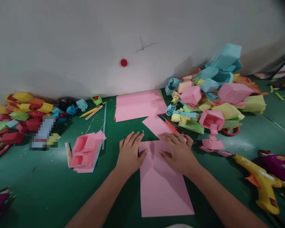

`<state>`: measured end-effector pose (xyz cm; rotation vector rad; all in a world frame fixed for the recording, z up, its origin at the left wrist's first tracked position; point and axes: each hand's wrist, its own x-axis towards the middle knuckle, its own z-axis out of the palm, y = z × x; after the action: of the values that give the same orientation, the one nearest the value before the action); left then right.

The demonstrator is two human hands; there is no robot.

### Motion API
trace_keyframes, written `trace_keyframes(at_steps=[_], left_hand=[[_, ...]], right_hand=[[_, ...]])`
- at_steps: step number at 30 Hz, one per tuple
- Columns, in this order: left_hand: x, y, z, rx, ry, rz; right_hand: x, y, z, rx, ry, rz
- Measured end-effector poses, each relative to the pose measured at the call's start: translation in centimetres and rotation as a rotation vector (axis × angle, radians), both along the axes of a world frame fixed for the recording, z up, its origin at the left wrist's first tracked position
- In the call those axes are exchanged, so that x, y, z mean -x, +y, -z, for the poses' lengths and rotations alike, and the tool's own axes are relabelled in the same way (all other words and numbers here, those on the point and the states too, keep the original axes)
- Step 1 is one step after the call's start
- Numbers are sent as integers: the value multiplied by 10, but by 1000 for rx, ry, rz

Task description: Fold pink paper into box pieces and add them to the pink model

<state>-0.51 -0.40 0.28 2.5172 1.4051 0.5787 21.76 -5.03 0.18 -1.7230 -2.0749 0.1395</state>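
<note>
A long pink paper sheet [165, 196] lies on the green table in front of me. My left hand [131, 153] is at its upper left edge, palm down, fingers stretched out and thumb reaching toward the sheet. On the upper right part of the same sheet rests my right hand [178, 152], fingers spread. Just beyond it is a smaller pink paper piece [154, 125], partly under the right fingers. A black and orange cutter knife [171, 123] lies beside that piece. A small dark object shows by the left thumb, too little of it to name.
Stacked pink sheets [140, 104] lie by the wall. Folded paper pieces [209, 88] heap up at the right, more [26, 107] at the left. Pink folded boxes [83, 150] sit left of my hand. A yellow glue gun [258, 180] lies at the right, near a purple tool [277, 167].
</note>
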Motion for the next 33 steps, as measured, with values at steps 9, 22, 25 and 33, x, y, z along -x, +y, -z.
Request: trace_keyframes(at_steps=[9, 22, 25, 33], left_hand=[[0, 1, 1, 13, -10, 62], [5, 3, 4, -123, -269, 143], [8, 6, 4, -60, -382, 126], [16, 20, 2, 443, -1061, -4]], right_hand=[[5, -1, -2, 64, -15, 2], [7, 1, 2, 79, 120, 2], [6, 2, 3, 81, 179, -33], [-1, 5, 2, 12, 276, -62]])
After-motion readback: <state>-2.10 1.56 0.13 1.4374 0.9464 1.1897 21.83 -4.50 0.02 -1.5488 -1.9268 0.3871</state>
